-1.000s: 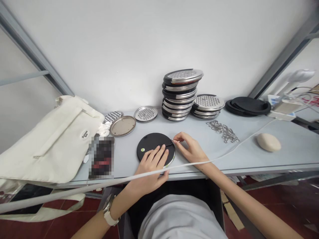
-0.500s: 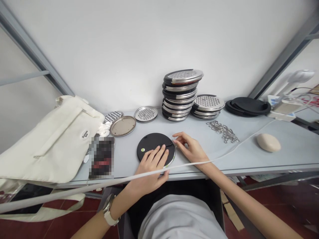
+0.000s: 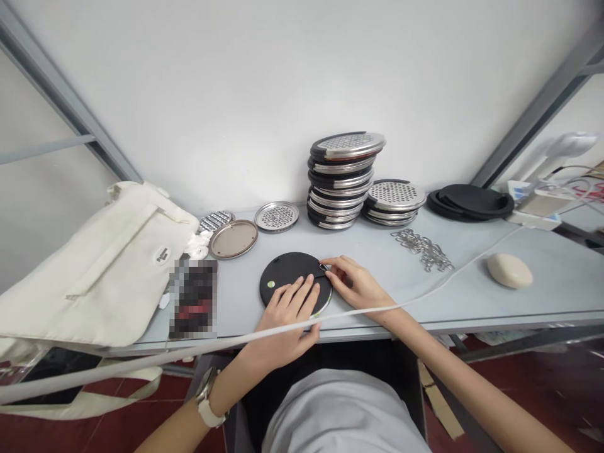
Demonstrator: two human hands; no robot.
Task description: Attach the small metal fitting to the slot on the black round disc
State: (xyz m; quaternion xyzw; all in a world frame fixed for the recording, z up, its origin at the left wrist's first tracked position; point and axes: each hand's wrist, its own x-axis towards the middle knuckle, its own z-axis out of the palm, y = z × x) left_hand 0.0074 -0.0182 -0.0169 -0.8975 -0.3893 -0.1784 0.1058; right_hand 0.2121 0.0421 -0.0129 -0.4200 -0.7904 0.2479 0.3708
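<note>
A round black disc (image 3: 284, 269) with a small green-and-white sticker lies on the table in front of me. Flat across its front part rests my left hand (image 3: 287, 314), fingers stretched out and thumb by the near rim. At the disc's right edge, my right hand (image 3: 356, 280) pinches a small metal wire clip (image 3: 323, 267) between thumb and fingertips. The clip touches or overlaps the rim there; the exact contact is too small to tell. Farther right lies a loose pile of similar metal clips (image 3: 422, 248).
Stacked round graters (image 3: 340, 182) stand by the wall, with a lower stack (image 3: 395, 198) beside them. Black discs (image 3: 472, 201) lie at right. Loose metal plates (image 3: 233, 239), a cream bag (image 3: 104, 270) and a beige oval object (image 3: 509, 270) flank the work. A white cable (image 3: 415, 301) crosses in front.
My right hand has shifted slightly left, bringing the metal clip from beside the disc onto its right edge. My left hand and the disc have stayed put.
</note>
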